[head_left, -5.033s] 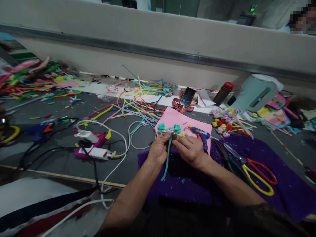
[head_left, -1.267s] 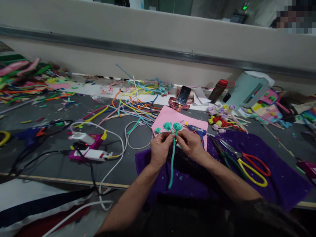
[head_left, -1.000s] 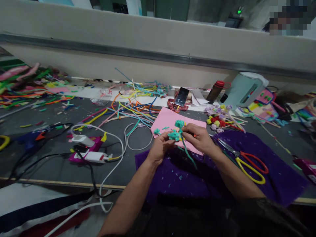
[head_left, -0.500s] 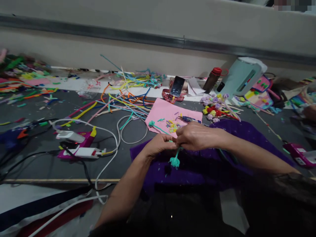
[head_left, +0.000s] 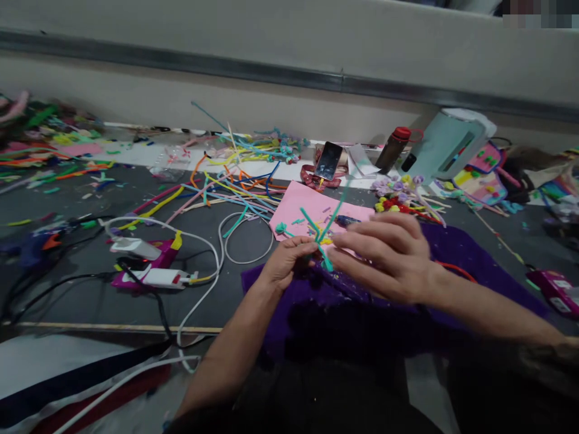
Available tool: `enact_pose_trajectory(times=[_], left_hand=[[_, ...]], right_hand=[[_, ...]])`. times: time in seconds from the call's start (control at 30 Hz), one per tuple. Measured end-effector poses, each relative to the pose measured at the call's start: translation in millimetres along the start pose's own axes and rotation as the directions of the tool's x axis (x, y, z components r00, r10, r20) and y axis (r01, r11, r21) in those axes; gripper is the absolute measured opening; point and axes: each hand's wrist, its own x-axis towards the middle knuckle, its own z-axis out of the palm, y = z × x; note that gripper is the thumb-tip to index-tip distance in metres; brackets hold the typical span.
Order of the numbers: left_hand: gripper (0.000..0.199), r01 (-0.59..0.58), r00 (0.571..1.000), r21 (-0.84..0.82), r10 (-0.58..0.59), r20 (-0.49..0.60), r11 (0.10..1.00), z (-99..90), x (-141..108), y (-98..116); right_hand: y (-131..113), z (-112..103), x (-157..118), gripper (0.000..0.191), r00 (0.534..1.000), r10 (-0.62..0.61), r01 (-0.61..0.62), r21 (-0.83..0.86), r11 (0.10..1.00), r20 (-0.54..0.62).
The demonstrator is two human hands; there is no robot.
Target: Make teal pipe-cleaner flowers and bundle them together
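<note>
My left hand (head_left: 289,260) pinches a green pipe cleaner (head_left: 332,220) between thumb and fingers. Its stems spread upward in a V, and a short green end hangs below the pinch. My right hand (head_left: 391,256) is just to the right, fingers stretched and apart, slightly blurred; whether its fingertips touch the stem I cannot tell. Beneath both hands lies a purple cloth (head_left: 289,310). Behind them, a pink sheet (head_left: 294,202) bears small cut pipe cleaner bits, a blue pen-like tool (head_left: 347,220) and another green piece with a bunched head (head_left: 281,228).
Bundled pipe cleaners (head_left: 235,187) and white cables (head_left: 217,253) spread leftward, beside a magenta power strip (head_left: 165,256) and a blue glue gun (head_left: 34,247). At the back are a phone (head_left: 329,160), a red-capped bottle (head_left: 392,150), a pale green container (head_left: 446,144) and small pipe cleaner flowers (head_left: 393,196).
My right hand has come off the pinch, moved right and opened. The green piece has turned, so its stems now point up. My left hand keeps hold of it.
</note>
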Motion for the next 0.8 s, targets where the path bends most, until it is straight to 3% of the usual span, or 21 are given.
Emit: enact_pose_trajectory(times=[0.1,0.2,0.27,0.4,0.5,0.67,0.73,0.8], left_hand=[[0.019,0.05,0.999,-0.054,-0.05,-0.007,0.997,-3.0,1.2,3.4],[0.021,0.063,0.998,-0.064,-0.063,0.004,0.996,-3.4,1.6,3.8],[0.023,0.063,0.998,-0.051,-0.061,0.031,0.997,-2.8,2.0,2.6],[0.025,0.051,0.996,-0.04,-0.048,0.073,0.998,-2.1,2.0,1.1],[0.024,0.041,0.995,-0.026,-0.038,0.093,0.999,-2.1,0.6,2.3],[0.021,0.066,0.996,-0.041,-0.063,0.058,0.997,-1.7,-2.0,3.6],[0.021,0.072,0.996,-0.038,-0.07,0.052,0.997,-2.2,-1.8,2.9],[0.022,0.068,0.996,-0.017,-0.066,0.067,0.998,-3.3,-0.6,1.8]], right_hand=[[6.2,13.1,-20.0,0.021,0.97,0.185,-0.162,0.149,0.975,-0.158],[28.0,37.8,-22.7,0.011,0.888,0.451,-0.387,0.381,0.84,-0.091],[41.4,52.2,-16.8,0.014,0.829,0.558,-0.464,0.586,0.665,0.023],[51.1,70.4,-2.8,0.019,0.795,0.564,-0.474,0.808,0.351,0.222],[49.4,80.8,2.2,0.018,0.77,0.588,-0.459,0.856,0.24,0.248],[50.5,93.6,0.1,0.02,0.752,0.642,-0.383,0.891,0.243,0.148],[52.7,94.9,-2.6,0.02,0.777,0.623,-0.362,0.878,0.314,0.097],[55.7,93.5,-5.2,0.021,0.808,0.588,-0.34,0.828,0.446,0.016]])
